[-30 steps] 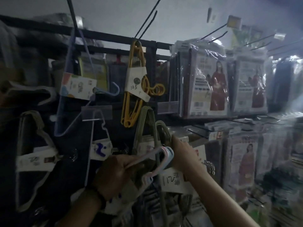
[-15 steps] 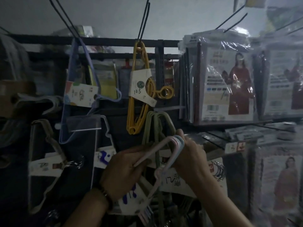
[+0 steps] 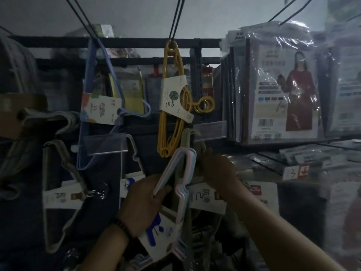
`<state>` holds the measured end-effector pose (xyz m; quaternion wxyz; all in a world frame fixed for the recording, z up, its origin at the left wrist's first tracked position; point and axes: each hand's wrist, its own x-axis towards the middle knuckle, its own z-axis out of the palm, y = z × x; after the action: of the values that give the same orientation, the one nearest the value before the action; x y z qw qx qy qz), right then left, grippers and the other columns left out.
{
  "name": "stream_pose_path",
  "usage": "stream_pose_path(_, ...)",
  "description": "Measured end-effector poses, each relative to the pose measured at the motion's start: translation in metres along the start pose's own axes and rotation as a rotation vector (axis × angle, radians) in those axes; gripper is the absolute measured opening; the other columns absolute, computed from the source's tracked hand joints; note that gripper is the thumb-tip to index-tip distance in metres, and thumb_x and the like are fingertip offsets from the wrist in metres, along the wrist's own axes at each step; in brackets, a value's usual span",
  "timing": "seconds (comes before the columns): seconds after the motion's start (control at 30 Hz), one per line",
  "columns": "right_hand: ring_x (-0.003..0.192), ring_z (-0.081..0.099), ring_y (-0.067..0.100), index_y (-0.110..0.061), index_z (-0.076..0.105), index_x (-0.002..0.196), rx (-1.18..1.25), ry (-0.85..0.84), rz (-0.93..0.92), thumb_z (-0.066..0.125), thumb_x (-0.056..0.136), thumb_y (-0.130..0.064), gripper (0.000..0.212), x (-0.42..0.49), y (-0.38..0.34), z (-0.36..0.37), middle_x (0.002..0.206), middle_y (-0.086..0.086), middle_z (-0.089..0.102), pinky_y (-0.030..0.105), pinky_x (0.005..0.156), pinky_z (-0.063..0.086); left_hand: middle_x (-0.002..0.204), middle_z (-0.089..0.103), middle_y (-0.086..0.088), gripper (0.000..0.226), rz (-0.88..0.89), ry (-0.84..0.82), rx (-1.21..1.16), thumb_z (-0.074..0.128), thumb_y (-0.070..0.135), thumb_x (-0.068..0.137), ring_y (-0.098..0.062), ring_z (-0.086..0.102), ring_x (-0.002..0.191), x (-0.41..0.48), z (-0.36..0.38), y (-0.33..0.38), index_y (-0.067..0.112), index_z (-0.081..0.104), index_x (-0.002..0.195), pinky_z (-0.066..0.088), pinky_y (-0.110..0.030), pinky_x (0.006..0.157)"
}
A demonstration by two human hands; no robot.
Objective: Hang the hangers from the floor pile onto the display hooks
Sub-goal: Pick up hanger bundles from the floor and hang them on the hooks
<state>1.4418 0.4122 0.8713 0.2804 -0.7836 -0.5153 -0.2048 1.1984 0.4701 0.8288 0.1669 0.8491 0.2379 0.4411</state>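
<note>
Dimly, a pastel hanger bundle (image 3: 190, 163) is held up just below the yellow hangers (image 3: 163, 133).
The left hand (image 3: 144, 200), lower left of the yellow hangers, curls its fingers tight round the bundle's sloping arm. The right hand (image 3: 216, 169), lower right of them, reaches behind the bundle's top bend; whether it clasps anything cannot be told.

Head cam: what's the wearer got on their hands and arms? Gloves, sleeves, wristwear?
No gloves on the left hand or the right hand, and no sleeves in view. A dark band circles the left wrist. No ring or watch can be made out, though the picture is dim.
</note>
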Motion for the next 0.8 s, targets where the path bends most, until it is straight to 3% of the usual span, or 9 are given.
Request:
stream_pose_path(0.07, 0.1, 0.073, 0.031, -0.011, 0.054, 0.128, -0.077, -0.03, -0.001, 0.051, 0.106, -0.027, 0.027, 0.01, -0.003, 0.009, 0.111, 0.009, 0.071, 0.043, 0.079, 0.06, 0.1, 0.075, 0.022, 0.018, -0.003, 0.013, -0.013, 0.064, 0.033, 0.104, 0.003, 0.069, 0.093, -0.004, -0.009, -0.01, 0.041, 0.072, 0.118, 0.056, -0.019, 0.078)
stream_pose_path(0.17, 0.103, 0.072, 0.031, -0.012, 0.056, 0.125, -0.126, -0.075, 0.029, 0.05, 0.105, -0.026, 0.025, 0.015, -0.009, 0.012, 0.115, 0.009, 0.072, 0.042, 0.081, 0.06, 0.097, 0.071, 0.031, 0.019, -0.04, 0.048, 0.012, 0.055, 0.048, 0.101, 0.005, 0.068, 0.086, -0.009, -0.023, -0.02, 0.059, 0.06, 0.115, 0.052, -0.016, 0.072)
stream_pose_path(0.3, 0.099, 0.071, 0.032, -0.017, 0.05, 0.126, -0.11, 0.0, 0.105, 0.044, 0.105, -0.04, 0.032, -0.004, -0.032, -0.007, 0.114, 0.01, 0.068, 0.039, 0.073, 0.052, 0.094, 0.073, 0.024, 0.019, -0.091, 0.119, 0.01, 0.047, 0.056, 0.101, 0.002, 0.071, 0.085, -0.017, -0.037, -0.032, 0.065, 0.056, 0.115, 0.061, -0.035, 0.079)
stream_pose_path(0.37, 0.081, 0.07, 0.029, -0.025, 0.05, 0.119, 0.097, 0.146, -0.028, 0.034, 0.104, -0.056, 0.038, -0.03, -0.055, -0.021, 0.099, 0.005, 0.066, 0.045, 0.07, 0.057, 0.093, 0.073, 0.027, 0.025, -0.098, 0.158, -0.009, 0.044, 0.059, 0.1, 0.002, 0.071, 0.088, -0.023, -0.04, -0.034, 0.075, 0.05, 0.118, 0.061, -0.029, 0.081)
stream_pose_path(0.43, 0.066, 0.063, 0.015, -0.032, 0.051, 0.108, 0.381, 0.134, -0.202, 0.025, 0.102, -0.068, 0.045, -0.057, -0.087, -0.03, 0.083, -0.004, 0.063, 0.041, 0.059, 0.055, 0.098, 0.072, 0.031, 0.031, -0.113, 0.202, -0.017, 0.044, 0.057, 0.101, 0.002, 0.071, 0.093, -0.028, -0.042, -0.036, 0.082, 0.044, 0.12, 0.059, -0.023, 0.082)
stream_pose_path(0.5, 0.07, 0.061, 0.006, -0.037, 0.05, 0.122, 0.477, -0.043, -0.286, 0.025, 0.099, -0.078, 0.053, -0.076, -0.116, -0.028, 0.084, -0.006, 0.064, 0.034, 0.062, 0.051, 0.096, 0.075, 0.023, 0.023, -0.126, 0.262, -0.041, 0.046, 0.053, 0.103, -0.002, 0.073, 0.088, -0.034, -0.042, -0.041, 0.064, 0.054, 0.123, 0.06, -0.03, 0.076)
stream_pose_path(0.6, 0.096, 0.067, 0.014, -0.041, 0.034, 0.151, 0.372, -0.152, -0.286, 0.032, 0.101, -0.074, 0.06, -0.088, -0.139, -0.004, 0.111, -0.006, 0.071, 0.037, 0.078, 0.053, 0.105, 0.076, 0.017, 0.031, -0.184, 0.27, -0.109, 0.044, 0.058, 0.105, -0.004, 0.074, 0.094, -0.04, -0.044, -0.045, 0.043, 0.061, 0.126, 0.063, -0.039, 0.08)
stream_pose_path(0.7, 0.106, 0.067, 0.019, -0.036, 0.037, 0.152, 0.34, -0.16, -0.267, 0.03, 0.109, -0.054, 0.047, -0.091, -0.151, 0.011, 0.125, -0.002, 0.068, 0.042, 0.089, 0.055, 0.103, 0.077, 0.014, 0.03, -0.237, 0.265, -0.082, 0.045, 0.057, 0.107, -0.002, 0.074, 0.094, -0.041, -0.05, -0.042, 0.04, 0.062, 0.125, 0.064, -0.04, 0.081)
stream_pose_path(0.8, 0.102, 0.067, 0.016, -0.039, 0.038, 0.152, 0.411, -0.098, -0.206, 0.024, 0.111, -0.051, 0.045, -0.097, -0.156, 0.016, 0.127, -0.006, 0.066, 0.043, 0.087, 0.056, 0.088, 0.075, 0.015, 0.021, -0.179, 0.277, -0.042, 0.047, 0.047, 0.107, 0.002, 0.071, 0.083, -0.041, -0.061, -0.031, 0.042, 0.065, 0.116, 0.06, -0.031, 0.075)
